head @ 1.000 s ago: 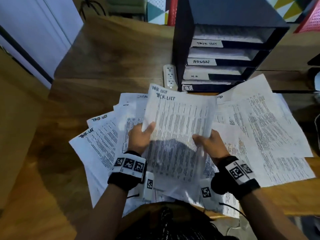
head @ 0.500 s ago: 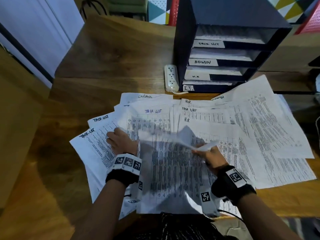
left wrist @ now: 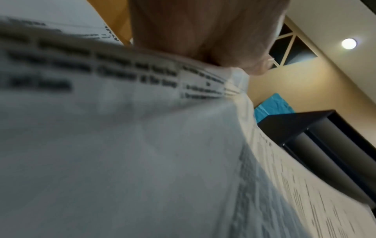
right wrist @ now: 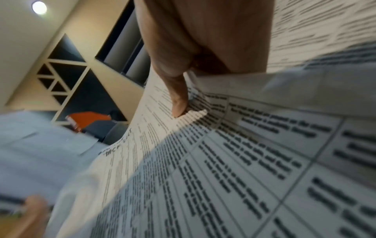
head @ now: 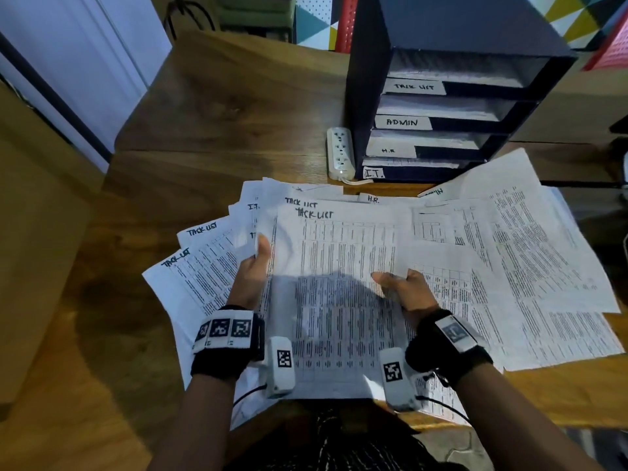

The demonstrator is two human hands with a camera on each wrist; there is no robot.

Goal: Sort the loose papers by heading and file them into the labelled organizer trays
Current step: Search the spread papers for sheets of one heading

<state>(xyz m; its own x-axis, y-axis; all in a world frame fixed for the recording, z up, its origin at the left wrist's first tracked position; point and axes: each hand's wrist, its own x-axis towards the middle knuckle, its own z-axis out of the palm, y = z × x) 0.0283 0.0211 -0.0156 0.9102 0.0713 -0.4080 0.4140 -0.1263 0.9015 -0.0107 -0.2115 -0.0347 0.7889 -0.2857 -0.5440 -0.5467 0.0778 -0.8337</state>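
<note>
Since half a second ago, both hands have raised the thin printed sheets [head: 339,266], headed "TASK LIST", flat above the desk. Left hand [head: 253,270] pinches their left edge, thumb on top; right hand [head: 404,288] grips the right edge. Loose papers [head: 509,253] fan over the wooden desk [head: 221,130] beneath. Beyond stands the dark organizer [head: 441,62], trays labelled TASK LIST, ADMIN, H.R., I.T.

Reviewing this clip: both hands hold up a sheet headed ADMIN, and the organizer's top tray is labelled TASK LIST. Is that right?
Not quite. The sheet held by the left hand and right hand is headed TASK LIST, not ADMIN; the head view shows the handwriting at its top. The rest stands: the organizer's top tray label reads TASK LIST.
</note>
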